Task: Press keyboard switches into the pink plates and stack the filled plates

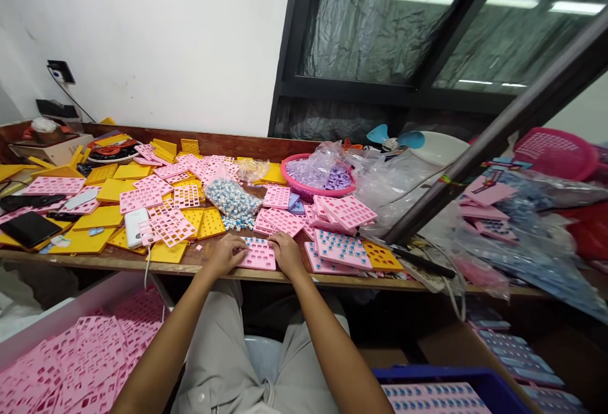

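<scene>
A pink slotted board (pixel 259 261) lies at the front edge of the table, with small blue pieces set in its upper rows. My left hand (pixel 228 254) is closed over its left edge, fingers curled inward. At its upper right corner, my right hand (pixel 287 253) grips the side with bent fingers; anything small under the fingertips is hidden. Just behind the board lies a heap of small blue and white pieces (pixel 232 200), partly in a clear bag. To the right, pink boards filled with blue pieces (pixel 342 249) are stacked.
Yellow boards (pixel 97 219) and pink slotted sheets (pixel 171 227) cover the left side, near a phone (pixel 31 229) and a white power bank (pixel 137 227). A pink basket (pixel 287 176) holds purple pieces. A slanted metal pole (pixel 475 148) crosses the right. Below stand a pink-filled bin (pixel 90 287) and blue crate (pixel 498 385).
</scene>
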Tool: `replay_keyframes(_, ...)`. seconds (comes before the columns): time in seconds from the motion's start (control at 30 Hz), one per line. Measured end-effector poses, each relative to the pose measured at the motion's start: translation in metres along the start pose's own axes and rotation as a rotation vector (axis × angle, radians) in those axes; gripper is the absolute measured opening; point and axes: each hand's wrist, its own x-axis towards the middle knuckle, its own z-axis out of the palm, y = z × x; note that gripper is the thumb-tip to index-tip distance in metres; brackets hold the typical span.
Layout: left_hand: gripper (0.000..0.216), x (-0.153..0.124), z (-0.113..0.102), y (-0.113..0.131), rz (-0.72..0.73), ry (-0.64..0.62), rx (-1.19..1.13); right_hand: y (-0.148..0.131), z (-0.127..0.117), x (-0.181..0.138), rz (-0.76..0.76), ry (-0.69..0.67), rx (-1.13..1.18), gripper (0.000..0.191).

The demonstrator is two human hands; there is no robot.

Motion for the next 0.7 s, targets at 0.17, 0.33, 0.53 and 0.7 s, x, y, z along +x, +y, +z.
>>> replay_keyframes(0.17,0.014,-0.002,0.003,-0.003,-0.057,0.056,-0.045,-0.003,0.000,0.000,0.024,-0.004,-0.067,0.023)
replay_keyframes(0.33,0.014,-0.002,0.004,-0.002,-0.056,0.039,-0.061,-0.004,0.000,0.000,0.032,0.003,-0.127,0.022)
replay_keyframes(0.53,0.018,-0.005,0.005,0.000,-0.043,0.003,0.109,-0.007,0.002,-0.001,-0.006,-0.013,-0.208,0.024)
replay_keyframes(0.7,0.021,-0.007,0.006,0.002,-0.042,0.011,0.157,-0.012,-0.006,0.002,-0.049,-0.122,-0.306,0.025)
